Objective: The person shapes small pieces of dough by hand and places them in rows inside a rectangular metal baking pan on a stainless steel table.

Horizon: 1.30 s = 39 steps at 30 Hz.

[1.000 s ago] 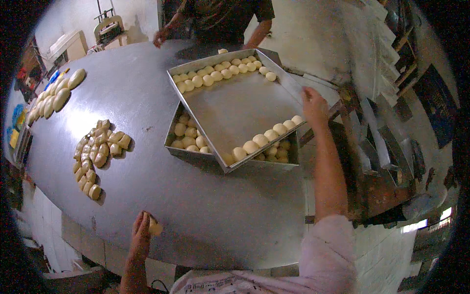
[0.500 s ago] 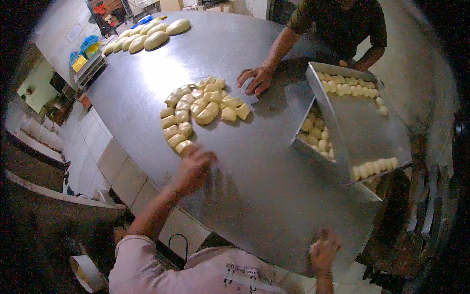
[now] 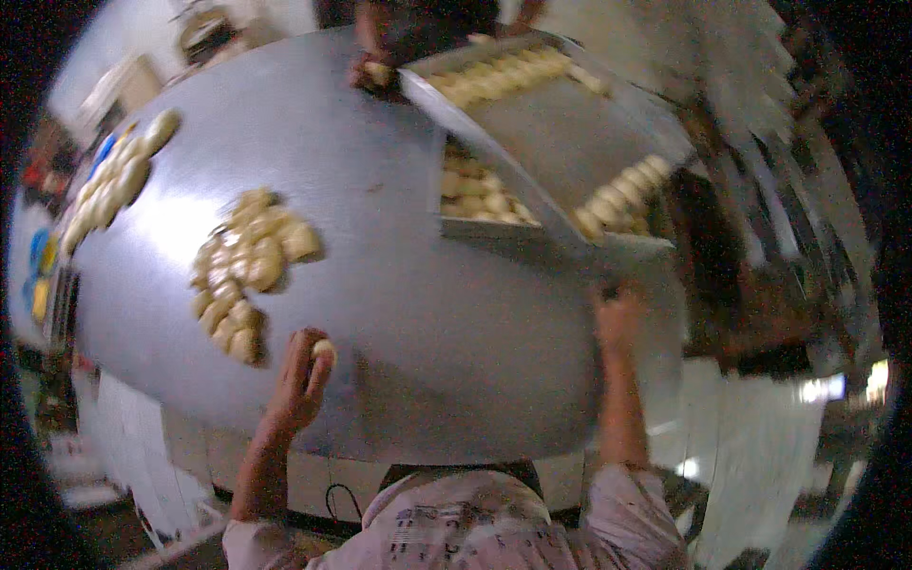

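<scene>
My left hand [image 3: 302, 380] is closed around a small pale dough piece [image 3: 323, 351] near the front of the metal table [image 3: 427, 342], below a group of cut dough pieces [image 3: 242, 266]. My right hand [image 3: 617, 318], smeared by motion, is over the table just below the stacked trays; whether it holds anything is unclear. The upper tray [image 3: 518, 204] sits skewed on a lower tray [image 3: 494, 228]. Rows of dough balls [image 3: 622, 195] line the upper tray's far and near sides, and more balls [image 3: 475, 190] fill the visible part of the lower one.
A co-worker [image 3: 427, 28] stands across the table, a hand [image 3: 366, 71] at the upper tray's far left corner. Larger dough loaves [image 3: 123, 176] lie at the table's left, beside blue and yellow items [image 3: 40, 271]. Metal trays [image 3: 760, 209] and dark racks are at the right.
The view has swung about. My right hand has left the upper tray's side. My left hand reached to the cut pieces and is now back from them with dough. The co-worker's hand has moved to the trays.
</scene>
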Each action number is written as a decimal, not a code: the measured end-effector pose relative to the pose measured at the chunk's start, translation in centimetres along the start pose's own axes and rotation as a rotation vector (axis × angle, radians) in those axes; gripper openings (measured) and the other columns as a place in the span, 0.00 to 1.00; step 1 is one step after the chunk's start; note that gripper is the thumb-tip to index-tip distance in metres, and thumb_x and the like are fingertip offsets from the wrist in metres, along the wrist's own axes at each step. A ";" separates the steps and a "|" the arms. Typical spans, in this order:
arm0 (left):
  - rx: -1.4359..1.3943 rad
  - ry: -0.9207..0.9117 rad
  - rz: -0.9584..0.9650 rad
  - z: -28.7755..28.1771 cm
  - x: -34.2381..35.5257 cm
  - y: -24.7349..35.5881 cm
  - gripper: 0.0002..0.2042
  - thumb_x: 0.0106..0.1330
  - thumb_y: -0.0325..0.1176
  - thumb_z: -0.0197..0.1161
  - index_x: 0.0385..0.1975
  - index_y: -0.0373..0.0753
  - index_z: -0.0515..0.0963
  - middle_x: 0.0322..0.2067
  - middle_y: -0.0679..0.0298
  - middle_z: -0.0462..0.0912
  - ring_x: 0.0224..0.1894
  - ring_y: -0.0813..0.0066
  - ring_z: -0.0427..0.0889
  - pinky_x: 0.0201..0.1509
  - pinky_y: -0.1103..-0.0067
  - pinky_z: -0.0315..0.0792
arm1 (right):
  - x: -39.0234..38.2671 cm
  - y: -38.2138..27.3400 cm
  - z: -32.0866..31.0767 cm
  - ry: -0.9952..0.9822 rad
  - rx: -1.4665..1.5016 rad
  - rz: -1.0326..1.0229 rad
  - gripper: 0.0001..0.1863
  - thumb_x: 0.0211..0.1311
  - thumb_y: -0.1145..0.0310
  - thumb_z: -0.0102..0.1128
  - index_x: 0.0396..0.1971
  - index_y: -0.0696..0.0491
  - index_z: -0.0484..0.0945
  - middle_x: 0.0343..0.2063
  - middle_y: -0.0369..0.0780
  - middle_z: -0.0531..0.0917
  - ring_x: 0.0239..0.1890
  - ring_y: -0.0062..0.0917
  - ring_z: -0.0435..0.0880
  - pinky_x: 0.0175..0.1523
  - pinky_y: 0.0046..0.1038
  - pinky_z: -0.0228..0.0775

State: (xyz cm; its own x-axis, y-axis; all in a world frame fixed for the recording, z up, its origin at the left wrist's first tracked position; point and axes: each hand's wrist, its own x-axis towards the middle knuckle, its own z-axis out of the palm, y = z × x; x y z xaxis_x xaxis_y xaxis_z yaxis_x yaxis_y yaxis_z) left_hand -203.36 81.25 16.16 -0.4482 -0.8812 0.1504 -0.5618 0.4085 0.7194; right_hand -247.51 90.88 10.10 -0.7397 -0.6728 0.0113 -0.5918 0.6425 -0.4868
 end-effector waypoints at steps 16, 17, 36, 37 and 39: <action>-0.967 0.117 -0.423 8.7 3.1 6.4 0.14 0.55 0.27 0.62 0.39 0.40 0.67 0.34 0.68 0.70 0.36 0.78 0.69 0.37 0.82 0.67 | 1.7 6.5 -7.2 -0.155 0.085 -0.527 0.12 0.49 0.70 0.56 0.34 0.59 0.74 0.33 0.45 0.76 0.42 0.33 0.74 0.47 0.31 0.67; -0.935 0.113 -0.391 8.6 2.6 5.0 0.17 0.54 0.27 0.62 0.43 0.40 0.66 0.37 0.66 0.70 0.38 0.77 0.70 0.40 0.81 0.67 | 3.9 7.1 -8.6 -0.293 0.166 -0.386 0.13 0.50 0.69 0.55 0.36 0.59 0.74 0.34 0.44 0.76 0.41 0.30 0.75 0.46 0.29 0.67; -1.053 0.091 -0.687 11.4 -4.2 3.1 0.14 0.64 0.34 0.49 0.49 0.40 0.67 0.48 0.57 0.70 0.50 0.63 0.70 0.52 0.71 0.66 | 12.7 -11.4 -12.1 0.004 0.494 -0.713 0.06 0.58 0.70 0.48 0.32 0.55 0.73 0.30 0.37 0.76 0.33 0.25 0.73 0.44 0.29 0.64; -1.488 0.096 -0.679 12.9 -2.7 5.8 0.17 0.66 0.39 0.46 0.51 0.39 0.66 0.49 0.57 0.70 0.52 0.62 0.69 0.55 0.70 0.64 | 7.7 -10.6 -10.9 -0.128 0.378 -0.900 0.11 0.58 0.68 0.48 0.40 0.54 0.70 0.37 0.38 0.74 0.41 0.27 0.69 0.50 0.32 0.58; -1.519 -0.355 -0.578 15.5 1.5 11.2 0.21 0.67 0.45 0.43 0.51 0.37 0.65 0.49 0.58 0.71 0.52 0.65 0.69 0.57 0.71 0.61 | -0.5 -9.4 -7.3 -0.450 0.255 -1.219 0.20 0.59 0.66 0.49 0.51 0.53 0.66 0.49 0.40 0.70 0.54 0.31 0.65 0.59 0.35 0.52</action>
State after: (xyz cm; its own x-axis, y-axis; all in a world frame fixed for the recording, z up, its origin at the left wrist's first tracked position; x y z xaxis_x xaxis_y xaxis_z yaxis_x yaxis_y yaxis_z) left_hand -221.09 88.23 13.99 -0.6809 -0.6424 -0.3517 0.3494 -0.7070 0.6149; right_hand -243.89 87.86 21.04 0.4184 -0.8604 0.2909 -0.6848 -0.5092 -0.5213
